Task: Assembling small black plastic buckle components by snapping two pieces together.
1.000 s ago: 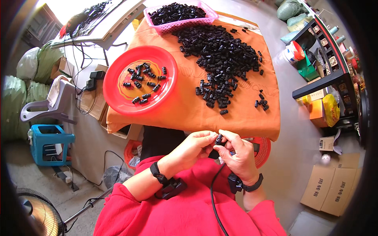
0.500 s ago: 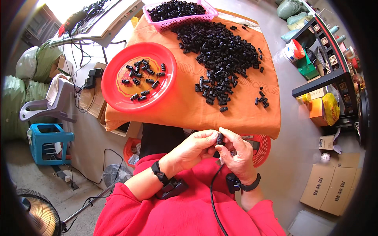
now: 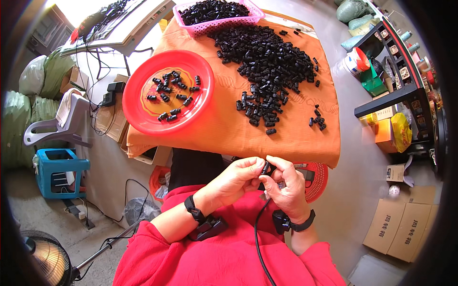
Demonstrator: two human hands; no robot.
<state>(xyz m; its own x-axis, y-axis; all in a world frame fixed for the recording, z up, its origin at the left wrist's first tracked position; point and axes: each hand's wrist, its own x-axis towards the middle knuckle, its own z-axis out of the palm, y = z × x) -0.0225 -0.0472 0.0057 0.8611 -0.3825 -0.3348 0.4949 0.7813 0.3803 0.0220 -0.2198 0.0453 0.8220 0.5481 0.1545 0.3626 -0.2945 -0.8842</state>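
Dark characters printed on brown cardboard box [image 3: 398,229]; lettering, too small to read, on yellow bag [image 3: 401,132].

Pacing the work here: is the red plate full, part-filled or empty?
Part-filled: black pieces lie scattered on the red plate, leaving much of its floor bare.

bright overall, blown-out white glare at upper left, pale sheen on floor [image 3: 355,148] and red plate [image 3: 130,102], piled black parts [image 3: 274,62] losing detail, fisheye bending edges into a dark, blurry rim.
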